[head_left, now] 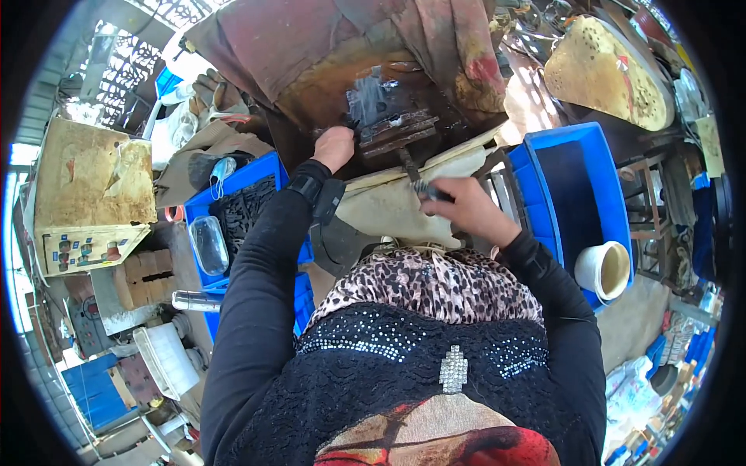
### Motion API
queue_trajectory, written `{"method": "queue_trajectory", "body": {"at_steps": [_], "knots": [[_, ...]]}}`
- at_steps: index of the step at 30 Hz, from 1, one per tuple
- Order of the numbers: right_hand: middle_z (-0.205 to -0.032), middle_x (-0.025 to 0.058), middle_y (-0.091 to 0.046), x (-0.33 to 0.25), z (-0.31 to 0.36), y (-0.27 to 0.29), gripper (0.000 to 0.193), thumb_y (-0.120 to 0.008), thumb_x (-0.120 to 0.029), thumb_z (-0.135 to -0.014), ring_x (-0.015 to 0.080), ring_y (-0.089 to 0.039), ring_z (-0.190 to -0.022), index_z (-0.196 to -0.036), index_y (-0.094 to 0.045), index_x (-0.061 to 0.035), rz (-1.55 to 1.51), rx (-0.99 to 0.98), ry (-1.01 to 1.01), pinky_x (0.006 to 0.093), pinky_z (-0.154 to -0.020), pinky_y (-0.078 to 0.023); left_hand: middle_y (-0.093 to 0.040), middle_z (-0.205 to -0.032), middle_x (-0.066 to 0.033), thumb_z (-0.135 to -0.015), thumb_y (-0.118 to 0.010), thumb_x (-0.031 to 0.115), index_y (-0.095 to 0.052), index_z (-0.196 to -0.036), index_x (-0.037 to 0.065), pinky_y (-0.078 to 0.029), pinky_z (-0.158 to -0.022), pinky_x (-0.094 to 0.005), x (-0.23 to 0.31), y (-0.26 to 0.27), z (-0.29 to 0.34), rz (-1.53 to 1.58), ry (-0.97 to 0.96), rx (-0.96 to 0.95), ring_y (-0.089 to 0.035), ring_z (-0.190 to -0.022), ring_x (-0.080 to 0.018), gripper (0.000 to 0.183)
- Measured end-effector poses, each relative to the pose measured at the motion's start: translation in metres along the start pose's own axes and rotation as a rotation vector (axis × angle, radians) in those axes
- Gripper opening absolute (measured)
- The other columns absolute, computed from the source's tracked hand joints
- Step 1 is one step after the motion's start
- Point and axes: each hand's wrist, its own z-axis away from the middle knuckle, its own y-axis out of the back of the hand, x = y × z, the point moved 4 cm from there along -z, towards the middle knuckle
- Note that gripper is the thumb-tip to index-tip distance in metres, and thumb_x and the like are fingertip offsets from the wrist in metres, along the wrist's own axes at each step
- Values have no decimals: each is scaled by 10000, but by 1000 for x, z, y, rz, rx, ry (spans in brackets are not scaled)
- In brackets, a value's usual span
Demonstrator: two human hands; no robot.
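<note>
In front of me a rusty metal fixture (398,133) sits on a dark, greasy machine bed. Grey, wet-looking grease (369,97) is smeared behind it. A bar with a handle (423,188) sticks out from the fixture toward me, and my right hand (470,206) is wrapped around its near end. At the left end of the fixture, my left hand (334,147) is closed with its fingertips beside a small dark piece. Whether the fingers hold that piece is hidden.
A blue bin (281,167) of small dark parts stands left, with a clear plastic container (208,245) at its edge. On the right is a blue bin (536,182) beside a white bucket (597,272). Stained cloth (303,46) drapes the machine; a button box (89,250) is far left.
</note>
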Motion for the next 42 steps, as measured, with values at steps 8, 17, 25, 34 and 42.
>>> {"method": "queue_trajectory", "body": {"at_steps": [8, 17, 25, 34, 42], "knots": [[-833, 29, -607, 33, -55, 16, 276, -568, -123, -970, 166, -606, -725, -1210, -552, 13, -1042, 150, -333, 305, -668, -499, -678, -860, -217, -788, -559, 73, -706, -806, 17, -513, -774, -506, 6, -15, -6, 15, 100, -44, -648, -872, -415, 158], [-1029, 123, -649, 33, -86, 6, 253, -561, -78, -969, 236, -668, -940, -1206, -552, 8, -1179, 240, -391, 360, -854, -555, -668, -836, -197, -850, -593, 156, -690, -804, 18, -521, -731, -474, 0, 38, 28, 129, 7, 153, -645, -825, -389, 175], [-1032, 131, -665, 34, -112, -10, 182, -600, -84, -954, 235, -672, -936, -1118, -585, -7, -1409, 488, -433, 364, -867, -555, -578, -733, -148, -866, -618, 171, -635, -790, 35, -501, -641, -456, 93, 104, 36, 258, -8, 519, -612, -740, -366, 157], [-943, 98, -653, 49, -121, -26, 106, -613, -59, -940, 203, -647, -843, -1032, -586, -13, -1468, 461, -242, 350, -767, -548, -587, -837, -155, -884, -596, 134, -644, -1019, 60, -521, -617, -421, 116, 96, 52, 144, -35, 389, -624, -728, -340, 161], [-890, 41, -618, 43, -106, 1, 88, -604, -94, -952, 146, -612, -758, -1028, -595, -51, -1337, 504, -330, 292, -667, -521, -637, -1203, -138, -908, -519, -11, -530, -1380, 98, -496, -617, -259, 76, 84, 61, 1162, 6, 33, -629, -754, -144, 484]]}}
